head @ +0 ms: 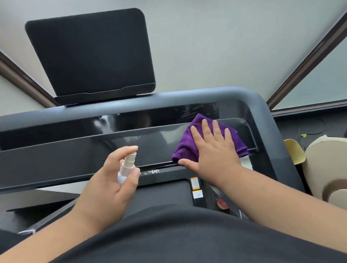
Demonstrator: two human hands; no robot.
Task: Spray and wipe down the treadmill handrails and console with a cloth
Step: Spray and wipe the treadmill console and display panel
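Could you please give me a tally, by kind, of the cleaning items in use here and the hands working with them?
Spray bottles: 1, the small white spray bottle gripped in the left hand
Cloths: 1, the purple cloth pressed on the console by the right hand
Hands: 2
Total: 4

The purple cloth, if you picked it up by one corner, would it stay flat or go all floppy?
Probably floppy: the purple cloth already lies bunched in soft folds under the flat right hand. It looks fuzzy, so it likely grips rather than slips on the glossy console. It seems thin, so probably light.
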